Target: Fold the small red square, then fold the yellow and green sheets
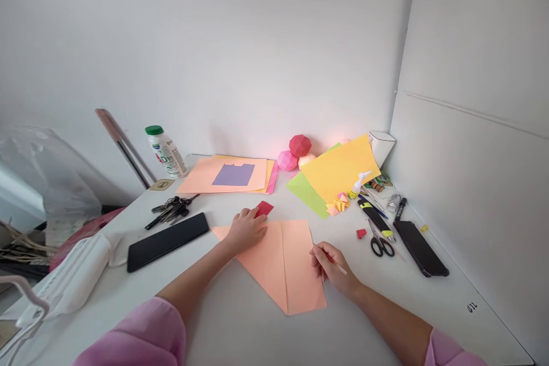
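Note:
A creased peach paper sheet (295, 269) lies on the table, one side running slantwise to a lower corner. My left hand (246, 230) lies flat with fingers spread on its upper left part, the fingertips beside a small red paper piece (265, 208). At the sheet's right edge, my right hand (332, 266) is closed round a slim red and white pen-like tool (335, 262). Its tip is too small to make out.
Left are a black phone (168, 241), keys (172, 209) and a bottle (166, 151). Stacked paper (199, 176), paper balls (299, 146) and a yellow sheet (341, 168) lie behind. Scissors (381, 245), a cutter (376, 219) and a dark phone (421, 249) are right.

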`<move>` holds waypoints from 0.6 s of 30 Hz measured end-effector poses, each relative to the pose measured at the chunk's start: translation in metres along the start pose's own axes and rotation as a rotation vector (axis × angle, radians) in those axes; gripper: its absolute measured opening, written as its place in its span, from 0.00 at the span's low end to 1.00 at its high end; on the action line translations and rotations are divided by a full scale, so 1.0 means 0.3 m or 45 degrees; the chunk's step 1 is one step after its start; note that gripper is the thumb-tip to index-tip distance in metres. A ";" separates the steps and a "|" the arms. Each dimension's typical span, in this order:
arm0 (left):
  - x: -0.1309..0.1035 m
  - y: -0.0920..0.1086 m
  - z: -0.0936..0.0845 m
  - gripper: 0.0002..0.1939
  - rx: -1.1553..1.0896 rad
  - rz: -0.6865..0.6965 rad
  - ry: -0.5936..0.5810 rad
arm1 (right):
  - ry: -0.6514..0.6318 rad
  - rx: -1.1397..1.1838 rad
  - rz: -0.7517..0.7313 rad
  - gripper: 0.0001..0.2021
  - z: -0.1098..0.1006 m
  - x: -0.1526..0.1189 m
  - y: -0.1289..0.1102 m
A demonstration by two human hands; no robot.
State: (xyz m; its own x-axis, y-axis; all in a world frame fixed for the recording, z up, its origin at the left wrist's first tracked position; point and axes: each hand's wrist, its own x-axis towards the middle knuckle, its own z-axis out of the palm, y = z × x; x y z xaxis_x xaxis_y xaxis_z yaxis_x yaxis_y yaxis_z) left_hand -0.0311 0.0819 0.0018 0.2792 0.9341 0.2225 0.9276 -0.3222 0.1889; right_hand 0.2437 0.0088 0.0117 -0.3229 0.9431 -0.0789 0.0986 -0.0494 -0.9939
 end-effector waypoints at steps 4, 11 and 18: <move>0.020 0.021 0.006 0.11 0.018 -0.026 -0.005 | 0.003 -0.036 -0.015 0.20 -0.002 0.000 0.014; -0.012 -0.031 -0.005 0.13 -0.058 0.026 -0.042 | 0.004 -0.528 -0.601 0.12 0.006 -0.009 0.022; -0.029 -0.073 -0.022 0.15 -0.164 0.142 -0.043 | -0.189 -0.799 -0.937 0.07 0.021 0.004 0.022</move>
State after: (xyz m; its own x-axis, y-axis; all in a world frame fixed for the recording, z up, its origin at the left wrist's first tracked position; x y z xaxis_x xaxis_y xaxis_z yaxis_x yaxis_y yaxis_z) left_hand -0.0555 0.0799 0.0020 0.3889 0.8953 0.2171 0.8514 -0.4393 0.2865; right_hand 0.2382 0.0075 0.0044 -0.6154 0.6153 0.4927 0.2943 0.7592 -0.5805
